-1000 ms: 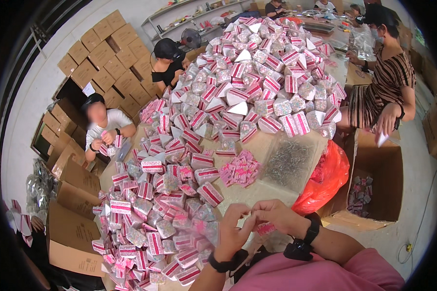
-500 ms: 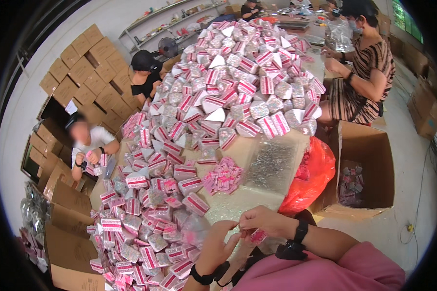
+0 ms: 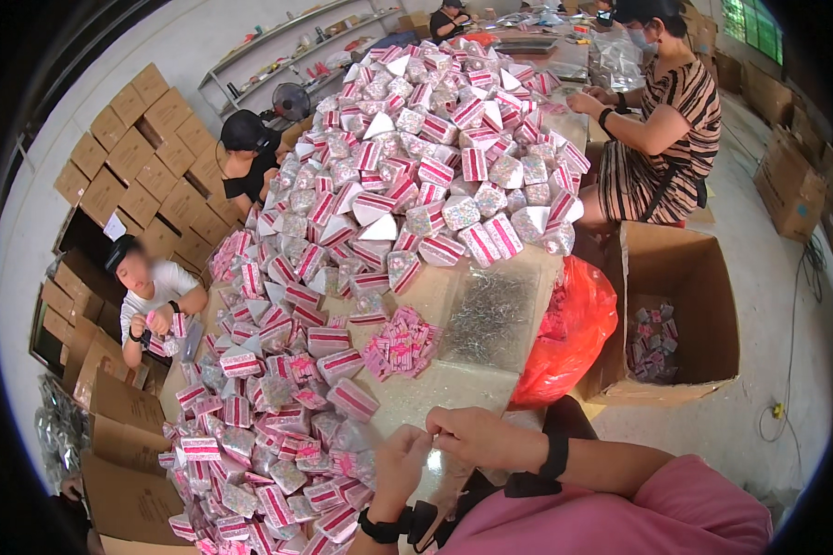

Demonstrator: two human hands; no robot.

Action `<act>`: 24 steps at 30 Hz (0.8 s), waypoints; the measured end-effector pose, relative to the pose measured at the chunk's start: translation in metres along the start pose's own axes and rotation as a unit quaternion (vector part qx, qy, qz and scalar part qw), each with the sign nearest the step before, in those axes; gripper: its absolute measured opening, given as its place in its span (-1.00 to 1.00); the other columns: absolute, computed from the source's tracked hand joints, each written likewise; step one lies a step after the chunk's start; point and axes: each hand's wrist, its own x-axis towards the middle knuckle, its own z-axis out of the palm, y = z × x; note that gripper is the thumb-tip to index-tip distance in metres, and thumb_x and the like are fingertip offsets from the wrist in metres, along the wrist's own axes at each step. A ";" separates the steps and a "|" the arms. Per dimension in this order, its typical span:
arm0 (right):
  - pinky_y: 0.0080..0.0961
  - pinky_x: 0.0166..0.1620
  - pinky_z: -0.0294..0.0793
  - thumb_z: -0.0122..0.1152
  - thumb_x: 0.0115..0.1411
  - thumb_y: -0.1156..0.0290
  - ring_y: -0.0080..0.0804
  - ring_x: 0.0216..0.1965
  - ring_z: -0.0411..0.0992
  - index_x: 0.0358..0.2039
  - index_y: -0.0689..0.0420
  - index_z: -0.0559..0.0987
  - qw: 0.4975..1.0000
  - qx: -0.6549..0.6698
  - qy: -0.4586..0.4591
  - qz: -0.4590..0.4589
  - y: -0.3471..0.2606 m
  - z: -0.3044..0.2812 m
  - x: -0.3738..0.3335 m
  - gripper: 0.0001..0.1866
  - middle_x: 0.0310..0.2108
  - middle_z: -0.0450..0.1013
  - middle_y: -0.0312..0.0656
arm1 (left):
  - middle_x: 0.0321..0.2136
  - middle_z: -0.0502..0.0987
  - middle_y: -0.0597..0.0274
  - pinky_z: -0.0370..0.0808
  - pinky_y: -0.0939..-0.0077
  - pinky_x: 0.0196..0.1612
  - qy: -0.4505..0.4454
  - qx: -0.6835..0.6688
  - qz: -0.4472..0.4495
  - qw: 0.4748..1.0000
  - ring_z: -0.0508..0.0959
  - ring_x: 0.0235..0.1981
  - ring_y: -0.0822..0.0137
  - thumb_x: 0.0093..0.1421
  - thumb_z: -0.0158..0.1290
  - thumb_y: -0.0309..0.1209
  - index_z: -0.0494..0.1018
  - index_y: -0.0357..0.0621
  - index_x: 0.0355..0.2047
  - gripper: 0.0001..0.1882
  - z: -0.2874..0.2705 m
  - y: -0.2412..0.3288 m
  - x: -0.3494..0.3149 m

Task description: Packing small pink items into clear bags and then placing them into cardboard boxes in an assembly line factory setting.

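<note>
Low over the near table edge, my left hand (image 3: 400, 467) and my right hand (image 3: 477, 437) meet fingertip to fingertip. The fingers of both are pinched, and whatever is between them is too small or hidden to make out. Close beyond them lies a small heap of pink printed cards (image 3: 401, 342). Right of that heap, a shallow clear tray (image 3: 446, 347) holds many thin silvery strips. To the left of my hands spreads a large pile of clear-wrapped packs (image 3: 352, 398), each with a pink-and-white band or label.
A red plastic bag (image 3: 565, 347) hangs at the table's right edge. An open carton (image 3: 680, 375) with some small packs stands beside it. Co-workers sit around the table, one in a striped top (image 3: 680, 111) at right. Stacked cartons (image 3: 153, 153) line the left wall.
A pink card that showed below my right hand is out of sight now. Both hands stay together, slightly further left in the picture as the view shifts.
</note>
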 end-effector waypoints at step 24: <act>-0.32 -0.32 0.41 0.06 0.12 0.37 -0.09 -0.38 0.46 -0.33 0.19 0.49 0.997 0.004 0.072 0.040 0.024 0.007 0.006 -0.83 -0.43 0.46 0.00 | -0.66 0.44 0.26 0.34 0.55 -0.53 0.067 0.003 0.012 0.998 0.42 -0.61 0.49 0.08 0.06 -0.33 0.42 -0.25 -0.49 -0.79 -0.034 -0.020 0.090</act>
